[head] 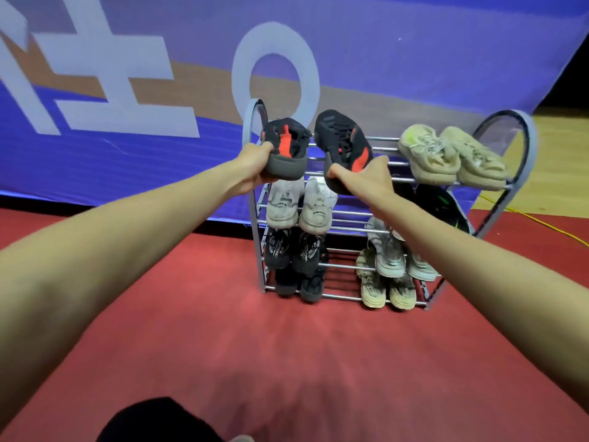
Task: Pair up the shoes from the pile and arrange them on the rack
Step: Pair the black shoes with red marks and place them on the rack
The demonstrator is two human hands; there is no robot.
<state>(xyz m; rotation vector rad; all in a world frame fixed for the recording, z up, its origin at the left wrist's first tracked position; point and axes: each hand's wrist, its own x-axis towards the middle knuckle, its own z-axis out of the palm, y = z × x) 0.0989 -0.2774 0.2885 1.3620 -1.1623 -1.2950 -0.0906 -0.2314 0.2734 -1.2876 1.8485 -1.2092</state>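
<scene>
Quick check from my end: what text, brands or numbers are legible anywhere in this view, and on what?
Banner: large pale characters, cut off by the frame; one reads as a ring like "O", the rest I cannot read.
White sneakers: small dark heel labels, too blurred to read.
Black shoes: white lettering, too blurred to read.
Beige shoes: dark side marks, unreadable.
Black-and-red shoes held in the left hand and right hand: no text visible.

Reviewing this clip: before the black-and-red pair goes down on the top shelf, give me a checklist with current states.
1. Left hand grips the left black-and-red shoe by its heel: ok.
2. Right hand grips the right black-and-red shoe: ok.
3. The two shoes match: ok.
4. Free room on the top shelf left of the cream pair: ok.
5. Both shoes level for setting down: not ok, the right one is tilted.
6. Shoes already resting on the bars: cannot tell.
</scene>
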